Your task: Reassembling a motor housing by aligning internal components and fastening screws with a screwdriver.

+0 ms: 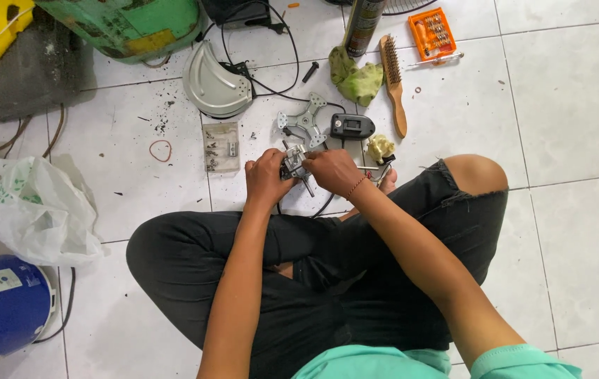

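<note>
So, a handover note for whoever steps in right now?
Left hand and right hand both grip a small metal part above the tiled floor.
Beyond it lie a metal cross bracket, a small black device, a wire brush, a green rag and a clear bag of screws.
What is done or left cannot be told.

Small grey metal mechanical part (294,165), apparently with a protruding shaft, held above the tiled floor; details partly hidden.
</note>
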